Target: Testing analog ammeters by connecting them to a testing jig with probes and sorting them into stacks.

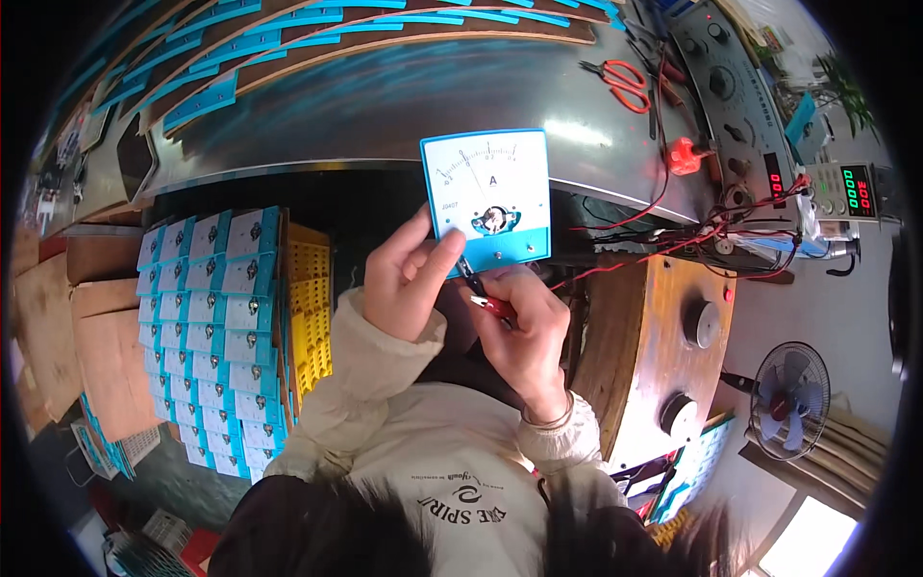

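Centre frame: left hand pinches the meter, right hand clamps a red clip beneath it. Testing step, apparently; next needs steady contact.

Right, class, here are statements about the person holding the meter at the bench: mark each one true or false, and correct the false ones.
1. The left hand holds a blue and white panel meter by its lower left corner. True.
2. The right hand grips a pair of scissors. False: it holds a red test clip under the meter; the red scissors lie on the metal bench.
3. Rows of similar meters are stacked to the person's left. True.
4. A desk fan stands to the person's left. False: it is to the right.
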Motion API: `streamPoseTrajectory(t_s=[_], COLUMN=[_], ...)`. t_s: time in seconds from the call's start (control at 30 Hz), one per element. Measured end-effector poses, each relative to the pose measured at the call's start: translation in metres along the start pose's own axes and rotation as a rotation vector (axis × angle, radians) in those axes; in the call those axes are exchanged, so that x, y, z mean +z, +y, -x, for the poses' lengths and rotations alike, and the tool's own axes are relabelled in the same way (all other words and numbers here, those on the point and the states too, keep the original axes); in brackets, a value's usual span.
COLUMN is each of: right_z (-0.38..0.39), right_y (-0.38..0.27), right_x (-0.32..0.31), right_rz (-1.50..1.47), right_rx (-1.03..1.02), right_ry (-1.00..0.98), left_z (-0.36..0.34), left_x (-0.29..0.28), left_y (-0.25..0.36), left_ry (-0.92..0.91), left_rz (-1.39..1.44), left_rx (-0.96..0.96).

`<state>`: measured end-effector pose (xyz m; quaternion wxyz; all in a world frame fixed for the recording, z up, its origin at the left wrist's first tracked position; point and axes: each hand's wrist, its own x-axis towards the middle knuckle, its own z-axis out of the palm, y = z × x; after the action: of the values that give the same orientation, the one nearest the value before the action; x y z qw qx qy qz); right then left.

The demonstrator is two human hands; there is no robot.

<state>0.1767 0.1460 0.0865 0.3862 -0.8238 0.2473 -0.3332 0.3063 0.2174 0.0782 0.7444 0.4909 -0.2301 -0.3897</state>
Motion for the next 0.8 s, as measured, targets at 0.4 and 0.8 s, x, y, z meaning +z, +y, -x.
streamPoseTrajectory(t_s=[0.4,0.8], right_z=[0.031,0.006], right_y=[0.015,0.024], right_x=[-0.015,-0.025], right_rz=[-0.398,0.114], right_rx=[0.285,-0.007], right_ry=[0.116,0.203], left_z=[0.000,-0.004], left_x=[-0.024,0.014], left_y=[-0.010,-0.005], left_ry=[-0.055,-0.029], left_rz=[-0.054,-0.060], left_rx=[-0.172,-0.136])
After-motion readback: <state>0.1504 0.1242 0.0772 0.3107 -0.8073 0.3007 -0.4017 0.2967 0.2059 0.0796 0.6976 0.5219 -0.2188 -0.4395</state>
